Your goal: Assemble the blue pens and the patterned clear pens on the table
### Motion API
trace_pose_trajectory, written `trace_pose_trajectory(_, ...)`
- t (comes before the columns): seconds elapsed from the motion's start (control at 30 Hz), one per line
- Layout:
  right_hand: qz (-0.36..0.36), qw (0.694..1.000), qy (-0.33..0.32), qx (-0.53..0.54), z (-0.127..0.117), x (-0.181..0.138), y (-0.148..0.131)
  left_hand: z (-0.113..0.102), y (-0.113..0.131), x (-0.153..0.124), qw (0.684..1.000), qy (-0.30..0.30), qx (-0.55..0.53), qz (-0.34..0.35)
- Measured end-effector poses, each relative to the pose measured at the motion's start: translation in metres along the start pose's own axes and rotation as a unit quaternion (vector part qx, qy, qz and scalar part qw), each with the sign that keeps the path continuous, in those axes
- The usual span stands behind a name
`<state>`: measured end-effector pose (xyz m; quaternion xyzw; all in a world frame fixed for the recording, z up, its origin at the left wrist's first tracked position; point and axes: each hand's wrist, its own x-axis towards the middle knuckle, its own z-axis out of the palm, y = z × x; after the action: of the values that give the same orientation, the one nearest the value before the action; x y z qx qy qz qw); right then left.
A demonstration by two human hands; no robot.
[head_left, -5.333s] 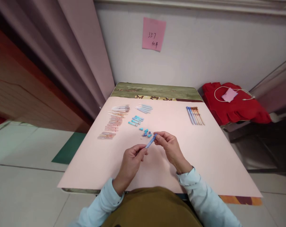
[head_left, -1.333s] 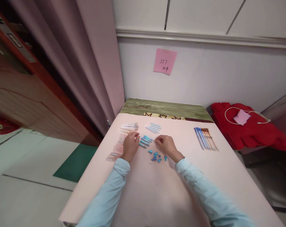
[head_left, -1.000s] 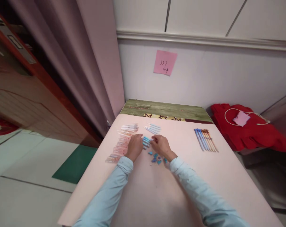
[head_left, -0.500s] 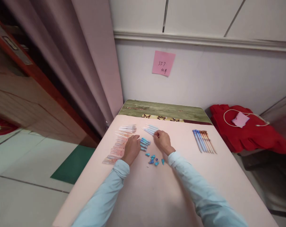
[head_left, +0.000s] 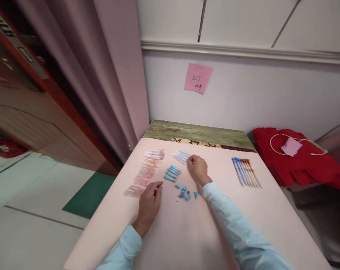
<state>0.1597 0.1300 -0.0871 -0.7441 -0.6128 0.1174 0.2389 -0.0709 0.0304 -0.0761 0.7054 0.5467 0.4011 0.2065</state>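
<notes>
My right hand [head_left: 198,168] has its fingers pinched together at the near ends of several pale blue pen barrels [head_left: 181,155], whose ends it partly hides. Lower on the left, my left hand [head_left: 150,200] is held above the table with fingers apart and nothing in them. It is nearest to the clear pinkish pen parts [head_left: 141,182], lined up in a slanting column. Between the hands lie several turquoise pen sections [head_left: 172,173] side by side. Below these is a loose cluster of small turquoise and dark blue pen pieces [head_left: 183,191].
At the right of the pale tabletop [head_left: 170,240] lies a row of blue and brown-topped pens [head_left: 245,172]. White thin refills [head_left: 154,154] lie at the back left. Beyond the table's right edge are a red cloth [head_left: 264,150], a white cable [head_left: 273,148] and a pink paper [head_left: 291,146].
My left hand has drawn back toward me and left, away from the turquoise sections, and its fingers have spread. My right hand stays by the pale blue barrels. The view has shifted slightly.
</notes>
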Motion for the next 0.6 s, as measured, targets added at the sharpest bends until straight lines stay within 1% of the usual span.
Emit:
trace_pose_trajectory(0.1,0.024,1.0,0.014,0.013,-0.01,0.004,0.02,0.002,-0.008,-0.011,0.999,0.01,-0.017,-0.026)
trace_pose_trajectory(0.2,0.03,0.999,0.012,0.031,-0.019,0.009,0.038,0.006,-0.015,-0.018,0.998,-0.006,-0.032,-0.06)
trace_pose_trajectory(0.27,0.022,0.999,0.006,0.042,-0.021,0.012,0.045,0.008,-0.018,-0.02,0.996,-0.015,-0.04,-0.073)
trace_pose_trajectory(0.37,0.004,0.998,-0.005,0.055,-0.019,0.012,0.045,0.009,-0.02,-0.02,0.995,-0.02,-0.052,-0.081)
trace_pose_trajectory(0.47,-0.012,0.998,-0.017,0.063,-0.011,0.011,0.037,0.01,-0.022,-0.019,0.994,-0.021,-0.058,-0.089)
trace_pose_trajectory(0.6,-0.013,0.998,-0.022,0.058,-0.001,0.008,0.027,0.01,-0.024,-0.02,0.993,-0.026,-0.067,-0.097)
